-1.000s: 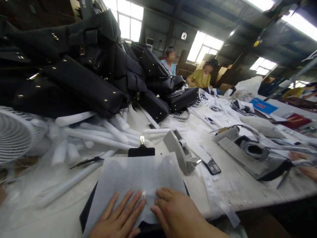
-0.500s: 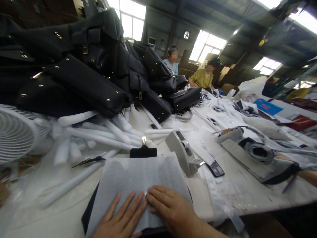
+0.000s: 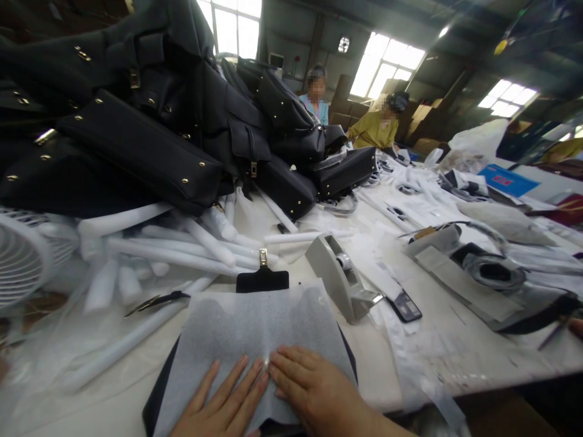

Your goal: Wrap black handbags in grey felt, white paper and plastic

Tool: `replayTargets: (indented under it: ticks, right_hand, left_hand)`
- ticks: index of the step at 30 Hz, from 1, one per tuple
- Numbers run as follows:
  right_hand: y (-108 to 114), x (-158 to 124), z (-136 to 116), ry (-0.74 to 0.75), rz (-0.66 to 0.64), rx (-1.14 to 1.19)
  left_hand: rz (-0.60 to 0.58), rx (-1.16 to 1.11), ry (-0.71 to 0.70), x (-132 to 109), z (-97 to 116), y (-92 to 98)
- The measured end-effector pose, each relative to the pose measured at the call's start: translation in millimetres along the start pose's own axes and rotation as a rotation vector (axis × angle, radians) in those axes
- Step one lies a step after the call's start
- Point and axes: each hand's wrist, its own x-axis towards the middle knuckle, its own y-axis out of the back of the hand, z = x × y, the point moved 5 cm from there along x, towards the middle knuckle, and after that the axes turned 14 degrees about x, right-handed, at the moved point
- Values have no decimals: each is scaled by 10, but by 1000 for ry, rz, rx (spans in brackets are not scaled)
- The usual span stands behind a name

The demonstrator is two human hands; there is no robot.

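Observation:
A sheet of white tissue paper (image 3: 255,318) covers a black bag (image 3: 157,388), whose dark edges show at both sides. Past the sheet's far edge sticks out a black flap (image 3: 263,280) with a gold clasp (image 3: 263,257). Fingers spread, my left hand (image 3: 225,397) lies flat on the paper. My right hand (image 3: 314,385) rests on it just to the right, fingers stretched out and close together. A small shiny spot shows between the two hands; I cannot make out what it is. The fingertips of both hands nearly meet there.
A grey tape dispenser (image 3: 339,276) stands right of the sheet, beside a phone (image 3: 404,305). Black bags (image 3: 146,152) pile up at the left above white foam rods (image 3: 170,250). A white fan (image 3: 22,261) is at the left edge. Two people (image 3: 376,124) work at the back.
The view has shifted a little. Both my hands stay on the tissue paper in nearly the same place. At the right, another person's arm has mostly gone out of view.

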Motion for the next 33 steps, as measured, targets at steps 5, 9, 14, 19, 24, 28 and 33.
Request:
replayTargets:
  ticks: [5,9,14,19,24,28,33]
  right_hand:
    - [18,38,-1,-3,-33,16]
    - [43,37,18,-46,-11,121]
    - [40,26,37,-136,26,222]
    - [52,123,16,-238,-123,140]
    - [117,279,-23,-231,-193,20]
    - [63,347,-50,-176,-250,-83]
    - [26,386,-67,-155,-312,-139]
  left_hand:
    - [-10,27,-19,55,-26,32]
    - [-20,29,-27,70,-18,23]
    - [-37,44,-21,37,10,-9]
    - [-22,63,-31,1,27,-28]
    - [-64,57,-31,3,52,-45]
    - [-89,63,-20,49,41,12]
    - [-99,54,-4,34,40,98]
